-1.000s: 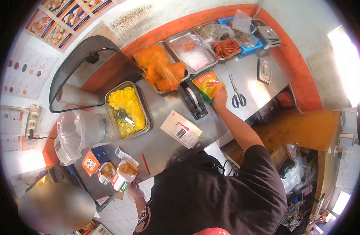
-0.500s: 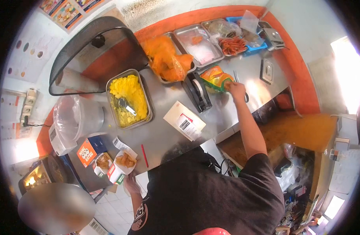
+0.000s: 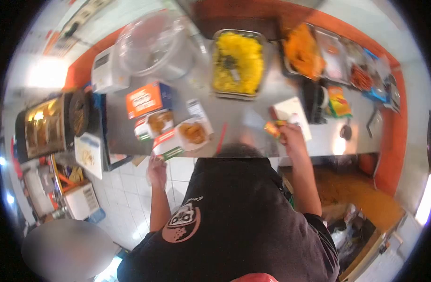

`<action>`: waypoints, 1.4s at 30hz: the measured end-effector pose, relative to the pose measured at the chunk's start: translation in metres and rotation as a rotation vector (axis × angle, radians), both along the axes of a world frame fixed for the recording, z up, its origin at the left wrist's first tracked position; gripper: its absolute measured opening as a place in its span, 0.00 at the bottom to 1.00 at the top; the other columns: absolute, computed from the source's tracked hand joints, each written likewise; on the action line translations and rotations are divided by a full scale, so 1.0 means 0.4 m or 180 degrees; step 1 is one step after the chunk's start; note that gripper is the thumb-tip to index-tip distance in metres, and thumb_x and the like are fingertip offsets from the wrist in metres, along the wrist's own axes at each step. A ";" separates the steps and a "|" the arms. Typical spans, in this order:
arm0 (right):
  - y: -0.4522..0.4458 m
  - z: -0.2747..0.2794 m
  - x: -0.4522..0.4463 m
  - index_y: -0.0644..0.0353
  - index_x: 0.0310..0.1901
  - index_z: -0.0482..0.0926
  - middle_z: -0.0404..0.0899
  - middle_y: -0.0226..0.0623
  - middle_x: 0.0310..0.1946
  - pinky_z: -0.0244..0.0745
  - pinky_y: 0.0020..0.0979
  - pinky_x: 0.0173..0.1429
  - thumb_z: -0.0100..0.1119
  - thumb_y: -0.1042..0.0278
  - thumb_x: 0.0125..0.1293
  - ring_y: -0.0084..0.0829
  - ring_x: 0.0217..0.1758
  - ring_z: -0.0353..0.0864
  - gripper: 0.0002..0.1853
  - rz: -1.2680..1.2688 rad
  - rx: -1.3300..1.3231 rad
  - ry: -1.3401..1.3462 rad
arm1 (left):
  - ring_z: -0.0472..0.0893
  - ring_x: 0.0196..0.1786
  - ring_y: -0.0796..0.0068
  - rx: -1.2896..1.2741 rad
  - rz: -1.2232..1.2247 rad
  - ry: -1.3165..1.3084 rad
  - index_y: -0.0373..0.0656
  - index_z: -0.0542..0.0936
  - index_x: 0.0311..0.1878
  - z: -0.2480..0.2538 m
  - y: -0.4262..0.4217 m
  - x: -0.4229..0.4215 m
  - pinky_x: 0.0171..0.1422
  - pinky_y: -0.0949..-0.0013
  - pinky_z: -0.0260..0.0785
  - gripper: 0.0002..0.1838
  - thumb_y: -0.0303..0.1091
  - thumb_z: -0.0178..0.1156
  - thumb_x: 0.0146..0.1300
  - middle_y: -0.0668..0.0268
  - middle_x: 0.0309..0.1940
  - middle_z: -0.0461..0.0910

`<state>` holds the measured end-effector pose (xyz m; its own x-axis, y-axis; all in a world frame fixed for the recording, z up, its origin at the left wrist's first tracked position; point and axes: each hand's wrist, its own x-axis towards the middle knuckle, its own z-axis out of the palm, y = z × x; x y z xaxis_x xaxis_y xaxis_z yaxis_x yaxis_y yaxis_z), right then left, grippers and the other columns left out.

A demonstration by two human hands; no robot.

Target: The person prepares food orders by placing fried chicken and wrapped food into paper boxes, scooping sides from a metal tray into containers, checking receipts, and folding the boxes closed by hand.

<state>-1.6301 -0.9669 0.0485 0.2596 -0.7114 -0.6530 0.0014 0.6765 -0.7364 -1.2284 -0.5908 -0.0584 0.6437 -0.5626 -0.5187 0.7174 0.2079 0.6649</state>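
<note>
My right hand [image 3: 291, 134] is closed on a small orange and yellow sachet [image 3: 272, 129], held over the counter in front of a cream paper packet [image 3: 294, 113]. My left hand [image 3: 157, 172] is at the counter's front edge, its fingers closed at the corner of an open paper food box [image 3: 170, 153] with red and green print. Fried pieces [image 3: 193, 133] lie in this box. Beside it stands a second box with fried food [image 3: 159, 121]. A red pen-like stick [image 3: 222, 137] lies between my hands. Motion blurs the sachet's print.
Behind are a tray of yellow food [image 3: 238, 61], a clear plastic bucket [image 3: 154, 47], an orange printed carton [image 3: 145, 101] and a black tape dispenser [image 3: 313, 101]. A green and yellow bag [image 3: 338, 102] and trays line the right. Another person's blurred head is at lower left.
My right hand has moved back from the green and yellow bag towards my body, now holding a small sachet. The view has turned leftward. My left hand stays by the food box.
</note>
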 end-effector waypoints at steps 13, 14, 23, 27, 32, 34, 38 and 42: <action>0.296 -0.185 0.679 0.59 0.41 0.88 0.82 0.51 0.39 0.76 0.44 0.51 0.59 0.60 0.59 0.50 0.44 0.82 0.15 0.2017 -0.2554 0.1620 | 0.77 0.57 0.51 0.1569 -0.3545 -0.4387 0.53 0.79 0.62 0.194 -0.088 0.208 0.64 0.56 0.70 0.26 0.26 0.63 0.58 0.58 0.54 0.78; 0.301 -0.187 0.722 0.59 0.40 0.88 0.82 0.51 0.39 0.75 0.45 0.53 0.58 0.58 0.59 0.50 0.46 0.81 0.16 0.2291 -0.2481 0.1631 | 0.77 0.56 0.53 0.1552 -0.3700 -0.4668 0.53 0.79 0.61 0.192 -0.089 0.220 0.63 0.57 0.70 0.26 0.28 0.65 0.57 0.59 0.53 0.78; 0.337 -0.185 0.914 0.53 0.39 0.89 0.81 0.50 0.40 0.74 0.48 0.56 0.61 0.49 0.57 0.51 0.48 0.80 0.17 0.3137 -0.2735 0.2053 | 0.73 0.43 0.60 0.0824 -0.3725 -0.6411 0.59 0.87 0.43 0.177 -0.140 0.271 0.47 0.58 0.68 0.15 0.34 0.67 0.50 0.65 0.35 0.70; 0.329 -0.111 0.810 0.54 0.45 0.87 0.82 0.48 0.46 0.75 0.45 0.58 0.64 0.56 0.57 0.50 0.50 0.81 0.17 0.2466 -0.2631 0.2257 | 0.73 0.44 0.58 0.0723 -0.3563 -0.6807 0.61 0.86 0.42 0.204 -0.162 0.266 0.46 0.56 0.66 0.14 0.34 0.67 0.50 0.66 0.35 0.70; 0.334 -0.158 0.635 0.61 0.52 0.83 0.82 0.45 0.49 0.75 0.40 0.59 0.63 0.75 0.55 0.45 0.50 0.82 0.19 0.1126 -0.2385 0.1104 | 0.74 0.51 0.57 -0.0390 -0.2946 -0.6090 0.59 0.86 0.39 0.226 -0.200 0.259 0.54 0.55 0.67 0.18 0.33 0.74 0.39 0.66 0.47 0.78; 0.339 -0.146 0.626 0.59 0.52 0.84 0.82 0.44 0.48 0.75 0.41 0.60 0.64 0.75 0.54 0.43 0.50 0.82 0.20 0.1412 -0.3079 0.1083 | 0.75 0.53 0.56 -0.0732 -0.3151 -0.5791 0.58 0.86 0.39 0.229 -0.225 0.249 0.57 0.56 0.68 0.20 0.31 0.75 0.36 0.68 0.52 0.79; 0.365 -0.149 0.630 0.54 0.50 0.85 0.83 0.40 0.48 0.75 0.40 0.58 0.62 0.76 0.53 0.43 0.50 0.81 0.20 0.2162 -0.3664 0.1602 | 0.75 0.54 0.57 -0.0885 -0.3613 -0.5620 0.57 0.85 0.42 0.212 -0.254 0.217 0.60 0.55 0.67 0.18 0.34 0.72 0.44 0.69 0.53 0.81; 0.402 -0.151 0.589 0.50 0.47 0.86 0.83 0.35 0.49 0.74 0.38 0.55 0.63 0.77 0.49 0.42 0.51 0.80 0.21 0.2072 -0.3358 0.1466 | 0.75 0.53 0.58 -0.1067 -0.3745 -0.5508 0.54 0.84 0.45 0.171 -0.272 0.181 0.61 0.55 0.67 0.16 0.35 0.68 0.49 0.68 0.49 0.82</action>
